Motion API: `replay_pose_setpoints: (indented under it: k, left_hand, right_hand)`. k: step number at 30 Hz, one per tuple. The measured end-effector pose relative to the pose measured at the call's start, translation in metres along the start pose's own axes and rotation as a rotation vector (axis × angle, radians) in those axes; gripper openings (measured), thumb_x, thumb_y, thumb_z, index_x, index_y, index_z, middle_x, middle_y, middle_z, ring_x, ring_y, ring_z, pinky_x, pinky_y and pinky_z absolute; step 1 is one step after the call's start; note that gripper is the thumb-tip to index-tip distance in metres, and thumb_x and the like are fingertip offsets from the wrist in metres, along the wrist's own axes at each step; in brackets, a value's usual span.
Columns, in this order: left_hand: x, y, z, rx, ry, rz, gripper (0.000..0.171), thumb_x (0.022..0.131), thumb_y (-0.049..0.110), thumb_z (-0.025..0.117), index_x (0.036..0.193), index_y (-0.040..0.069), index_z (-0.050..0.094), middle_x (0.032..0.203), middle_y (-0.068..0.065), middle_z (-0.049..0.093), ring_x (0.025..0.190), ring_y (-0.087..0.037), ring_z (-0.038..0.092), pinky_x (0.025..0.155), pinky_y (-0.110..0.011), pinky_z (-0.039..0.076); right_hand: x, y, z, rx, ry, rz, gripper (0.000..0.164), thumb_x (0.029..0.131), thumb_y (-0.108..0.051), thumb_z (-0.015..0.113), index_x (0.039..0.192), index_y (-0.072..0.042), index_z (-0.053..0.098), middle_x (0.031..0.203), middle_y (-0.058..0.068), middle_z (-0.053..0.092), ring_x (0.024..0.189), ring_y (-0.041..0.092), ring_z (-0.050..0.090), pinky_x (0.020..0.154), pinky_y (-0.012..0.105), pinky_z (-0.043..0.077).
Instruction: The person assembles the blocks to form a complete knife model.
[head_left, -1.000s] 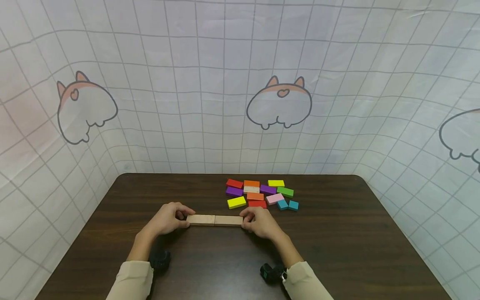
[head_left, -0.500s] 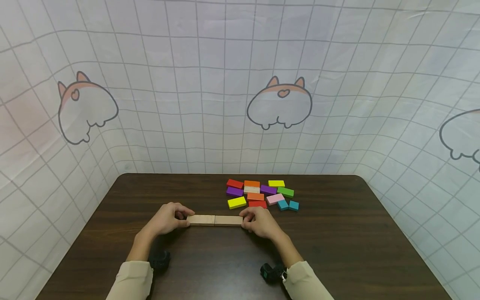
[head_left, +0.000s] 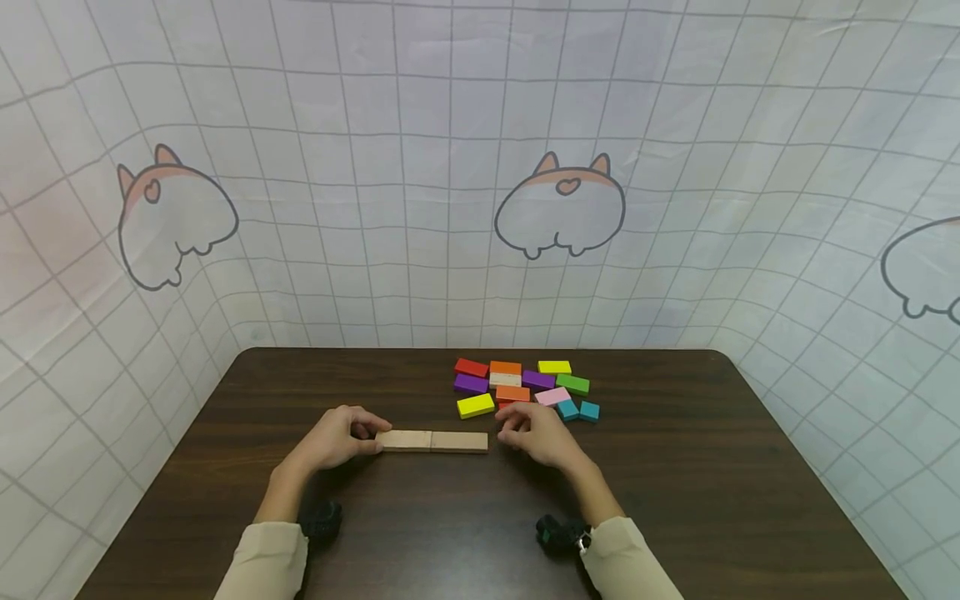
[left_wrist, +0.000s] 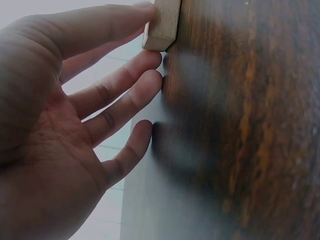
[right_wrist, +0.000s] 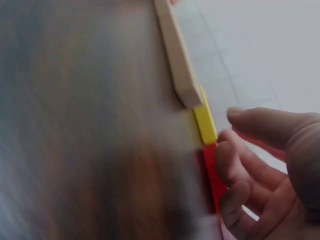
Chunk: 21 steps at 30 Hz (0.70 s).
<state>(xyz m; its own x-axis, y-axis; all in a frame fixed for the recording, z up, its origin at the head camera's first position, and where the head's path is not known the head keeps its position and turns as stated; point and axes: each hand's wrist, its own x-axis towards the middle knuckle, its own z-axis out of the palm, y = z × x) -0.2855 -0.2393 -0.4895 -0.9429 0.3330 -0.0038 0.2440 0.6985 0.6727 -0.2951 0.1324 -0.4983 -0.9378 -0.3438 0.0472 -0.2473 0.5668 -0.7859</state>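
Two plain wooden blocks lie end to end in a row on the dark table: a left wooden block (head_left: 405, 441) and a right wooden block (head_left: 460, 442). My left hand (head_left: 335, 437) pinches the outer end of the left one between thumb and fingers. In the left wrist view the thumb lies along that block (left_wrist: 164, 25), and the other fingertips rest low by the tabletop. My right hand (head_left: 542, 435) is apart from the right block's end, fingers loosely bent and holding nothing. It partly covers a red block (right_wrist: 214, 175), seen beyond the fingers in the right wrist view.
Behind the row lies a loose group of coloured blocks, with a yellow block (head_left: 476, 407), an orange block (head_left: 513, 394), a pink block (head_left: 552, 397) and a small blue block (head_left: 589, 412) among them. A gridded white curtain (head_left: 360, 208) closes off the table's back and sides.
My right hand has let go of the right wooden block's end and moved right and slightly back. The left hand and both wooden blocks have stayed in place.
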Motion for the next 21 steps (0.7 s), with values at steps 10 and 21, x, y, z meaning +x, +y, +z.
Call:
replay_pose_setpoints:
  k: [10,21]
  left_hand:
    - [-0.001,0.003,0.000,-0.001,0.003,0.010,0.022,0.089,0.014,0.079,0.111,0.015,0.080,0.099,0.000,0.070,0.083,-0.015,0.058,0.071,-0.030,0.048]
    - [-0.002,0.003,0.000,-0.008,0.011,-0.010,0.021,0.089,0.012,0.079,0.110,0.015,0.080,0.099,-0.001,0.069,0.083,-0.015,0.058,0.072,-0.032,0.048]
  right_hand:
    - [-0.002,0.014,-0.027,-0.012,0.162,0.113,0.035,0.091,-0.015,0.079,0.125,-0.016,0.071,0.125,0.009,0.064,0.085,0.019,0.058,0.069,0.030,0.051]
    - [0.003,0.021,-0.024,-0.099,0.114,0.104,0.043,0.090,-0.014,0.079,0.132,-0.015,0.069,0.134,0.011,0.061,0.080,0.017,0.056,0.072,0.031,0.049]
